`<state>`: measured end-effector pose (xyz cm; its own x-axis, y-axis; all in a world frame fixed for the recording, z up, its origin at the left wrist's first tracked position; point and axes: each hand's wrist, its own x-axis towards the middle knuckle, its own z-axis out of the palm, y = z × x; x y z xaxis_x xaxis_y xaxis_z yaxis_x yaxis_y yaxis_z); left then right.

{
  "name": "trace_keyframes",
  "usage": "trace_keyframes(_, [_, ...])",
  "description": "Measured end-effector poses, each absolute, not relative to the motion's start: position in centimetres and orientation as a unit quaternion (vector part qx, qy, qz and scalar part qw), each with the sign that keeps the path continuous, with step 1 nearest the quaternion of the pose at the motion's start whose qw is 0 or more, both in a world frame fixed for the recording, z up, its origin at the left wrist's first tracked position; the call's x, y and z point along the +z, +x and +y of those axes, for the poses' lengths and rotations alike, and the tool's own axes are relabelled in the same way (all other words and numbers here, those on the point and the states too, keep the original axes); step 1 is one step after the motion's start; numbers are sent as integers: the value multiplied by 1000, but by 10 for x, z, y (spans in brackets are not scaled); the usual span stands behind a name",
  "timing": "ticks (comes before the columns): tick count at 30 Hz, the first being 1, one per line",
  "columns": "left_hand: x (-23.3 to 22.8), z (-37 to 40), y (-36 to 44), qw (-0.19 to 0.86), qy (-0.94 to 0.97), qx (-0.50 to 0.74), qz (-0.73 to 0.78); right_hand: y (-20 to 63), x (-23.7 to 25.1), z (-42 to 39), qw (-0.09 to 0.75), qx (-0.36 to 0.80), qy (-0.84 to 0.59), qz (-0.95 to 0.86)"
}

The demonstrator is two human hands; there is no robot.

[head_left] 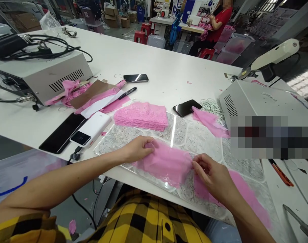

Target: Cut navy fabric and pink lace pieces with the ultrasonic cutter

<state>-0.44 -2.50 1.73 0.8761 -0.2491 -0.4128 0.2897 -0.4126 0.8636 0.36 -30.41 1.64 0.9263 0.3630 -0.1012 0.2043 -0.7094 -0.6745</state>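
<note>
**Pink lace held flat between two hands**

The left hand (138, 148) pressed down on one end of a pink lace piece (166, 163), fingers together and laid flat on the fabric, while the right hand (212, 175) pinched the opposite edge between thumb and fingertips. Held from both ends like this, the thin, limp cloth stayed spread instead of bunching. It lay at the near edge of the white table (154, 60), on a clear plastic sheet (194, 131) whose glossy top caught the light and showed a pale, speckled pattern beneath, divided into curved panels. The smooth sheet probably let the lace slide and lie level.

More pink fabric (247, 195) trailed off under the right wrist toward the table edge. Just beyond the hands sat a lace stack (142, 115), neatly squared, its scalloped borders forming a ridged side; it was placed within reach yet apart from the piece being handled. A loose pink scrap (207, 119) lay to the right, touching a dark phone (186, 107).

To the left were a white power bank (90, 130) beside a black tablet (61, 133), and a black pen (127, 92) on paper and further pink scraps. Grey metal boxes (42, 77) with vent slots stood at either side; cables coiled on the left one. A second phone (135, 78) lay farther back. Another person in red (218, 23) sat at a distant sewing station.
</note>
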Motion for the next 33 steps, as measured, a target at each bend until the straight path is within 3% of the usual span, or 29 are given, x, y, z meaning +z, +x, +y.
trace_keyframes(7, [21, -10, -10, 403, 891, -204, -45, 7, 19, -281, 398, 175, -887, -152])
trace_keyframes(13, [23, -4, -25, 156, 978, -52, -131, 4, 8, -327, 352, 29, -931, -89])
trace_keyframes(16, [19, -24, -26, 170, 950, 23, -260, -8, 9, -375, 329, -49, -943, -12])
trace_keyframes(21, [5, -97, -14, 212, 840, 13, -499, -37, 0, -417, 254, -120, -960, 0])
trace_keyframes(26, [-18, -148, 2, 193, 803, -42, -563, -48, -29, -424, 128, -194, -972, -46])
trace_keyframes(33, [-14, -145, 9, 110, 798, -58, -590, -66, -44, -463, 123, -270, -953, 61])
